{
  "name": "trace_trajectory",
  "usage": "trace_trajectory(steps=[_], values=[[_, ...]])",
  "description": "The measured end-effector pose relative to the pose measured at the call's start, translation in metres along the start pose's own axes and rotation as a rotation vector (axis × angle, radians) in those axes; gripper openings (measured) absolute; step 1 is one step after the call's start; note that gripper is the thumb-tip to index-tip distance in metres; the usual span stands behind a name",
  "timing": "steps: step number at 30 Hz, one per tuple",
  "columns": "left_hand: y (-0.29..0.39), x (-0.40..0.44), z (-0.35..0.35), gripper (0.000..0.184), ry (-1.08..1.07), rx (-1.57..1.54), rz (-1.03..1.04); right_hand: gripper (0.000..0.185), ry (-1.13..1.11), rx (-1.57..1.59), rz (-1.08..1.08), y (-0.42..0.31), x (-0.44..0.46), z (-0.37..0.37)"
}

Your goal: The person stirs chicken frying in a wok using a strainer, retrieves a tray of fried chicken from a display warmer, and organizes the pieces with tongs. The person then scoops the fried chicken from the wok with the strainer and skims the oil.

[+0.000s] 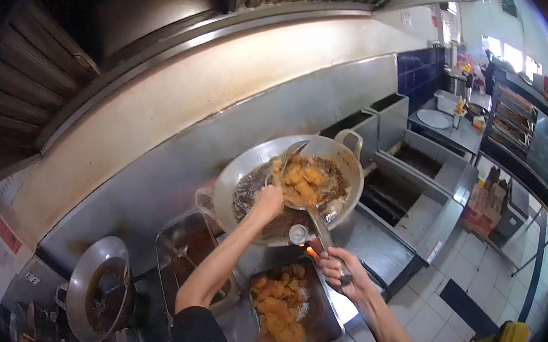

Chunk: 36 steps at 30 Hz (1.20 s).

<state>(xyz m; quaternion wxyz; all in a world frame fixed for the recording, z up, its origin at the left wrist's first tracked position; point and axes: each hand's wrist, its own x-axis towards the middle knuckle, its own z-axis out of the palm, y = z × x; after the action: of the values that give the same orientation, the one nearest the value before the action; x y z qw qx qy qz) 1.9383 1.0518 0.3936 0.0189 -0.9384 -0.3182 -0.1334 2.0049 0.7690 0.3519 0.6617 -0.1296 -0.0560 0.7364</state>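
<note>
Over the large wok (pixel 222 181) of bubbling oil, my left hand (pixel 268 203) is closed round the handle of a metal ladle (pixel 295 148). My right hand (pixel 345 271) grips the long handle of a strainer (pixel 320 227), whose bowl is at the wok's middle. Golden fried pieces (pixel 304 180) are heaped in the strainer, with the ladle's head beside them at the back. Below the wok, nearer to me, a metal tray (pixel 332 327) holds more fried pieces (pixel 278 312).
A second wok (pixel 82 301) with dark oil stands at the left. Between the woks is a deep metal pan (pixel 166 247) with a utensil in it. Fryer basins (pixel 391 192) are at the right, and flame shows under the large wok's front edge. An exhaust hood (pixel 207 29) hangs above.
</note>
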Motion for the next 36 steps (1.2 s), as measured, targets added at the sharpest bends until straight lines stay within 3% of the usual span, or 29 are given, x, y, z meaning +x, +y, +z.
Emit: trace_trajectory(steps=[3, 7, 10, 13, 15, 17, 19, 20, 22, 23, 25, 26, 28, 29, 31, 35, 36], values=[[-0.001, 0.001, -0.007, 0.027, -0.07, 0.148, 0.017, 0.017, -0.067, 0.008, -0.004, -0.003, 0.009, -0.009], [-0.023, -0.015, -0.027, 0.029, -0.035, 0.051, -0.092, 0.018, -0.015, -0.073, -0.083, 0.003, 0.027, -0.021], [-0.05, -0.022, -0.048, 0.034, 0.001, 0.013, -0.133, 0.017, -0.102, -0.014, -0.053, -0.004, 0.026, -0.024], [-0.066, -0.049, -0.065, 0.032, 0.048, -0.062, -0.232, 0.017, -0.109, 0.049, 0.014, -0.005, 0.023, -0.028], [-0.082, -0.057, -0.077, 0.03, -0.078, -0.022, -0.351, 0.017, -0.091, 0.056, 0.014, -0.007, 0.022, -0.022], [-0.097, -0.067, -0.079, 0.021, -0.023, 0.06, -0.352, 0.017, -0.071, 0.026, 0.025, -0.009, 0.019, -0.02], [-0.093, -0.077, -0.098, 0.024, -0.31, -0.004, -0.475, 0.017, -0.01, -0.061, 0.013, -0.013, 0.008, -0.01], [-0.092, -0.08, -0.099, 0.024, -0.306, -0.009, -0.488, 0.017, 0.034, -0.115, 0.006, -0.015, 0.003, -0.005], [-0.092, -0.082, -0.1, 0.021, -0.558, 0.162, -0.328, 0.017, 0.096, -0.166, 0.002, -0.018, -0.007, 0.004], [-0.098, -0.078, -0.09, 0.021, -0.552, 0.157, -0.339, 0.017, 0.161, -0.214, -0.014, -0.021, -0.012, 0.008], [-0.113, -0.067, -0.055, 0.015, -0.636, -0.12, -0.368, 0.018, 0.184, -0.239, -0.005, -0.031, -0.024, 0.017], [-0.11, -0.064, -0.045, 0.015, -0.635, -0.131, -0.367, 0.018, 0.201, -0.236, 0.03, -0.036, -0.03, 0.022], [-0.101, -0.057, -0.027, 0.018, -0.449, -0.646, -0.6, 0.018, 0.219, -0.233, 0.075, -0.043, -0.041, 0.03], [-0.104, -0.048, -0.009, 0.018, -0.448, -0.656, -0.587, 0.018, 0.226, -0.241, 0.064, -0.046, -0.044, 0.033], [-0.112, -0.02, 0.032, 0.019, -0.312, -0.991, -0.678, 0.017, 0.224, -0.193, 0.128, -0.051, -0.052, 0.037], [-0.106, 0.019, 0.05, 0.019, -0.172, -0.776, -0.538, 0.016, 0.244, -0.204, 0.14, -0.048, -0.057, 0.039], [-0.125, 0.042, 0.077, 0.021, -0.226, -0.657, -0.511, 0.016, 0.227, -0.201, 0.14, -0.048, -0.058, 0.039]])
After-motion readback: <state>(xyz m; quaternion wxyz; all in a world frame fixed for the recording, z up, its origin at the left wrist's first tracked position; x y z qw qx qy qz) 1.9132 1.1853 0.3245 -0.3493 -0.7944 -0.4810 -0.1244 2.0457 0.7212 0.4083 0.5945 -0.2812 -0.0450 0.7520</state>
